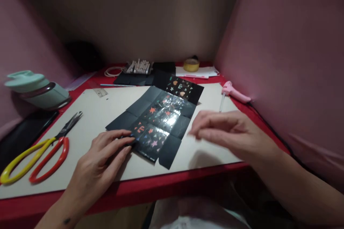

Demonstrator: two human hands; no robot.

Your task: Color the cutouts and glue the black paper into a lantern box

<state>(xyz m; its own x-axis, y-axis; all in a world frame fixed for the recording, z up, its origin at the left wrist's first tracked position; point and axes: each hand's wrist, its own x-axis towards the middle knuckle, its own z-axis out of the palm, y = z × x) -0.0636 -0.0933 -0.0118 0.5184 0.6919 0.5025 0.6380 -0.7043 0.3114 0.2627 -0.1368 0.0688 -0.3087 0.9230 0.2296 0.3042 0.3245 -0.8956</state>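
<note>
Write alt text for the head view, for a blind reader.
The left hand presses on a creased black sheet with coloured shapes, lying on a pale board; the right hand hovers beside it. Scissors lie at left.

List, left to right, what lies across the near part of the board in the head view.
Scissors → left hand → black sheet with coloured shapes → right hand.

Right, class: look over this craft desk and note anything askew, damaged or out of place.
The black cut-out sheet lies diagonally across the board, its clear film crinkled. The mint-green cup at far left seems tipped on its side.
</note>
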